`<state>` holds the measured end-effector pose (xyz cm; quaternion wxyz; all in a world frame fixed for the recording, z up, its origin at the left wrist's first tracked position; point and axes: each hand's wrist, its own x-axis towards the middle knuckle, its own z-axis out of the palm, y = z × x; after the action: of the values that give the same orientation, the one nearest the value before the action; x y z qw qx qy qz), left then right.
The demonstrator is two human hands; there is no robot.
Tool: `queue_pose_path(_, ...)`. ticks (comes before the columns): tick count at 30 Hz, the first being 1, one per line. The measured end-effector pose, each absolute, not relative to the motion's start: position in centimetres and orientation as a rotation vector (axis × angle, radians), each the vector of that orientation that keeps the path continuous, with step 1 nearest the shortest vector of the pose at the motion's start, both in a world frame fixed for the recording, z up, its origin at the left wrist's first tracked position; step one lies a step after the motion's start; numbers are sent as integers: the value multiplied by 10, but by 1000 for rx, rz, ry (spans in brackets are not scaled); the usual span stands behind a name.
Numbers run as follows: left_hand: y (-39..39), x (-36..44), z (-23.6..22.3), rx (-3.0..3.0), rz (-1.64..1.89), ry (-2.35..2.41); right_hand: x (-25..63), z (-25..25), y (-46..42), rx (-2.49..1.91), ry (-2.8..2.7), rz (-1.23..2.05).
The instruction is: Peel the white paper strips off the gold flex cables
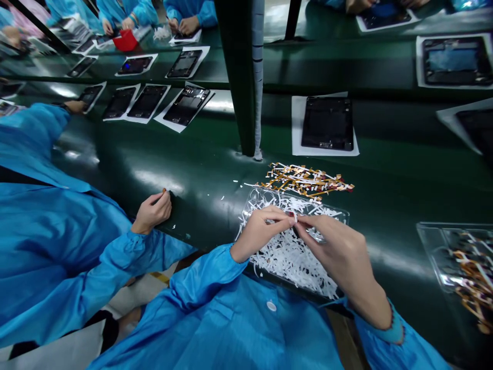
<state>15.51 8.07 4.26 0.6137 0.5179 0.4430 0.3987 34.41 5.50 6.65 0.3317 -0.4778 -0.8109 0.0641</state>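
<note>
Over a clear plastic tray my left hand and my right hand meet, fingertips pinched together. Between them is a small flex cable, of which a dark red end and a white strip show; the fingers hide the rest. Beneath the hands, the tray is heaped with white paper strips. Just beyond its far edge lies a loose pile of orange flex cables with white strips on them.
A second clear tray with more flex cables stands at the right. A green post rises from the bench. Tablet assemblies on white sheets line the back. On the left, a co-worker's hand rests near the bench edge.
</note>
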Motion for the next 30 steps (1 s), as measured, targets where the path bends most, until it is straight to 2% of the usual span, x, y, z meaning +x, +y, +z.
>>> queue_pose_path(4, 80, 154, 48, 1035, 836, 1002, 345, 67, 52, -1352, -1861, 447)
queue_pose_path(6, 80, 154, 53, 989, 822, 1002, 345, 69, 50, -1345, -1872, 326)
queue_pose_path(11, 78, 157, 57, 1047, 859, 996, 344, 73, 48, -1130, -2257, -241)
queue_pose_path(23, 78, 158, 51, 1322, 878, 1095, 341, 68, 55, -1147, -2385, -528)
queue_pose_path(27, 75, 159, 54, 1461, 871, 1192, 336, 68, 57, -1237, -2318, -443)
queue_pose_path(30, 72, 159, 58, 1609, 898, 1235, 333, 70, 59, -1330, -2159, -88)
